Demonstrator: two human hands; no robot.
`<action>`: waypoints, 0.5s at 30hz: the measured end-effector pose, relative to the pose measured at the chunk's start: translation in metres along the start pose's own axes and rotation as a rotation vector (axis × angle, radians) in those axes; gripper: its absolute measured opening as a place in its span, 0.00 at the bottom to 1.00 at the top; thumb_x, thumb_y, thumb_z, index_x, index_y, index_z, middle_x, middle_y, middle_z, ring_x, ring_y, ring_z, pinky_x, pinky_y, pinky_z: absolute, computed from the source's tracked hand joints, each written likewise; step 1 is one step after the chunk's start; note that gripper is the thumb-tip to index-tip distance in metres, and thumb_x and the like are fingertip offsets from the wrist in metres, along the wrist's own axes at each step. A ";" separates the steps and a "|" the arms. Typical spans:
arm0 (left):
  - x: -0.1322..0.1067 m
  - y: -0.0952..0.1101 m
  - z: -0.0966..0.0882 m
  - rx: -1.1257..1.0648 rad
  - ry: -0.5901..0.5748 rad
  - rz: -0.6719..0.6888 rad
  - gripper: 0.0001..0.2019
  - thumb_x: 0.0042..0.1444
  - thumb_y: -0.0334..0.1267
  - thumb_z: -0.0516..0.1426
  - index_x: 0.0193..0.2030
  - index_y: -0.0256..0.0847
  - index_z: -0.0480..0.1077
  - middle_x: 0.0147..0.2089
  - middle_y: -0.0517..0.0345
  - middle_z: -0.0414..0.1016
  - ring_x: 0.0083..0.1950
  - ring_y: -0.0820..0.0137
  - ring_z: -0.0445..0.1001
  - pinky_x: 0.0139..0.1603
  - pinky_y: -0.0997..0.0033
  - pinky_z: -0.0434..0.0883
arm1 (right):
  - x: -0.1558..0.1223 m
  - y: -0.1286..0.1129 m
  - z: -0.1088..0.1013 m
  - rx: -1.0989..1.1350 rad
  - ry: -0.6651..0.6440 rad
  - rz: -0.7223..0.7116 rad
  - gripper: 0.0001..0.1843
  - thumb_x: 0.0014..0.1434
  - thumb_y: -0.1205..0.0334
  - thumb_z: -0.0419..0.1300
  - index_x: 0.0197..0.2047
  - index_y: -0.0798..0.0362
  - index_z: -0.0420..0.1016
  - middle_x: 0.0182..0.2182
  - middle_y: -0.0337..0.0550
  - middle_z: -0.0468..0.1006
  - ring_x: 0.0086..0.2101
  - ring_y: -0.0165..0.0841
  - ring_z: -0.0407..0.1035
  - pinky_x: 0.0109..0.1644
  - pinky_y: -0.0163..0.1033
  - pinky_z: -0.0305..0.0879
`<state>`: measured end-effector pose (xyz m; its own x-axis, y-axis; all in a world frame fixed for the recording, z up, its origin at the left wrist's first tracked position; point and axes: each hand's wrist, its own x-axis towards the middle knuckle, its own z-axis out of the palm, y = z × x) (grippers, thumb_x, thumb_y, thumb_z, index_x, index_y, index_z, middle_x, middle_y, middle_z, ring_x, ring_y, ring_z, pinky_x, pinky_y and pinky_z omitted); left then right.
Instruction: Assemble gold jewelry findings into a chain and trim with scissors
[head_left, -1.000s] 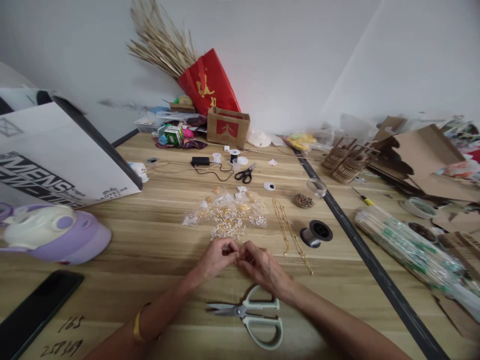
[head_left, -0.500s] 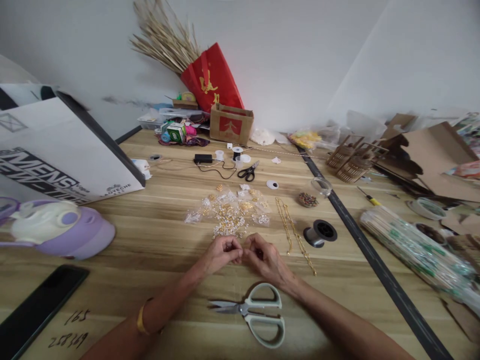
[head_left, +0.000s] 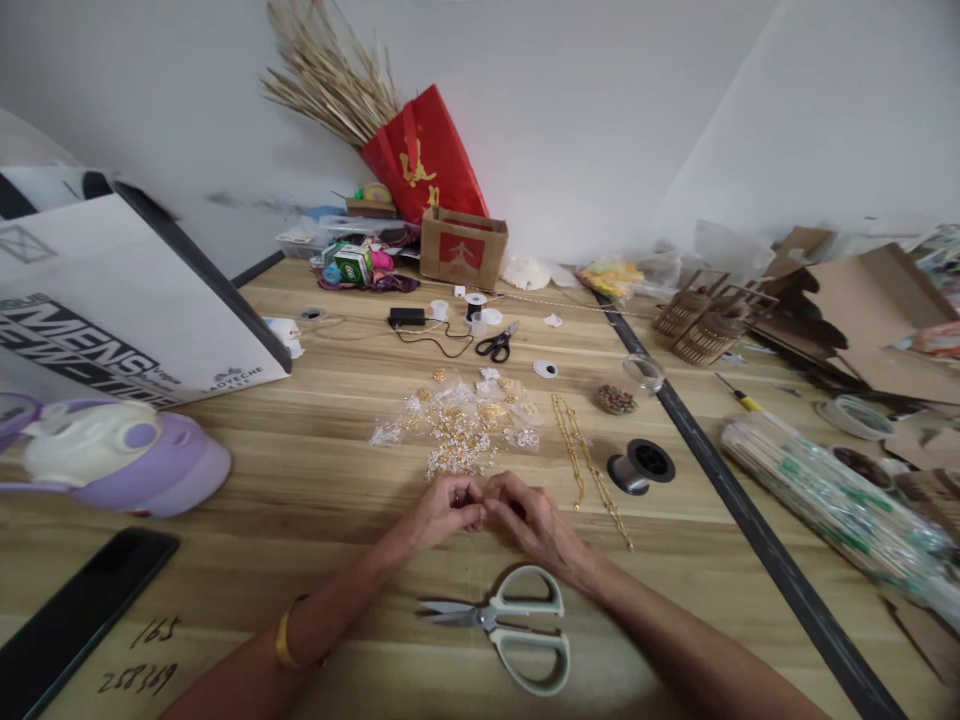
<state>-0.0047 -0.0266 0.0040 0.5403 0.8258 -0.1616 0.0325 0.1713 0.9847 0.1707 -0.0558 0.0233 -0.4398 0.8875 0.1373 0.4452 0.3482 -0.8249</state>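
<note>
My left hand [head_left: 448, 510] and my right hand [head_left: 525, 515] meet at the fingertips over the table, both with fingers pinched. Whatever lies between the fingertips is too small to make out. Just beyond them spreads a pile of small gold and clear beads [head_left: 459, 443], with several little plastic bags [head_left: 427, 405] of beads around it. To the right of my right hand lies a gold chain [head_left: 581, 450], and past it stands a spool of thin clear line [head_left: 640, 467]. Scissors with pale handles [head_left: 499, 625] rest partly open, nearer to me than my hands.
At left are a black phone [head_left: 82, 610], a purple-and-white bottle [head_left: 142, 455] and a large white box [head_left: 135, 310]. Black scissors [head_left: 496, 345] lie farther back. A dish of coloured beads [head_left: 616, 400] and wrapped sticks [head_left: 825, 500] are on the right.
Both hands have shifted very slightly, with the right fingers lower and closer to the left fingertips. Everything else on the table stays where it was.
</note>
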 end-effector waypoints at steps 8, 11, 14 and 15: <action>-0.002 0.006 -0.002 -0.070 -0.074 -0.063 0.16 0.43 0.46 0.64 0.26 0.34 0.66 0.22 0.61 0.70 0.24 0.76 0.69 0.28 0.75 0.66 | 0.000 0.001 0.000 -0.013 0.039 -0.048 0.11 0.65 0.60 0.48 0.36 0.55 0.68 0.26 0.39 0.73 0.26 0.27 0.65 0.32 0.30 0.60; -0.004 0.007 -0.003 -0.133 -0.087 -0.065 0.15 0.44 0.44 0.64 0.27 0.34 0.68 0.23 0.60 0.71 0.25 0.76 0.69 0.29 0.75 0.66 | -0.001 0.000 -0.001 -0.018 0.040 -0.050 0.11 0.64 0.60 0.49 0.37 0.55 0.69 0.27 0.40 0.75 0.25 0.26 0.66 0.31 0.30 0.60; -0.004 0.006 -0.002 -0.202 -0.082 -0.057 0.13 0.44 0.42 0.64 0.27 0.34 0.68 0.23 0.60 0.71 0.25 0.76 0.68 0.29 0.76 0.65 | -0.002 0.000 0.000 -0.015 0.052 -0.063 0.11 0.64 0.60 0.49 0.38 0.55 0.71 0.27 0.40 0.76 0.26 0.27 0.67 0.31 0.30 0.60; -0.004 0.006 -0.001 -0.229 -0.078 -0.063 0.13 0.43 0.42 0.64 0.26 0.34 0.69 0.23 0.60 0.71 0.25 0.76 0.68 0.29 0.76 0.65 | -0.002 0.000 0.000 -0.009 0.054 -0.067 0.11 0.64 0.60 0.50 0.38 0.55 0.71 0.28 0.40 0.77 0.26 0.27 0.68 0.31 0.30 0.61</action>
<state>-0.0075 -0.0281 0.0107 0.6071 0.7670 -0.2078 -0.1184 0.3459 0.9308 0.1717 -0.0574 0.0231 -0.4263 0.8770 0.2216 0.4236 0.4100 -0.8078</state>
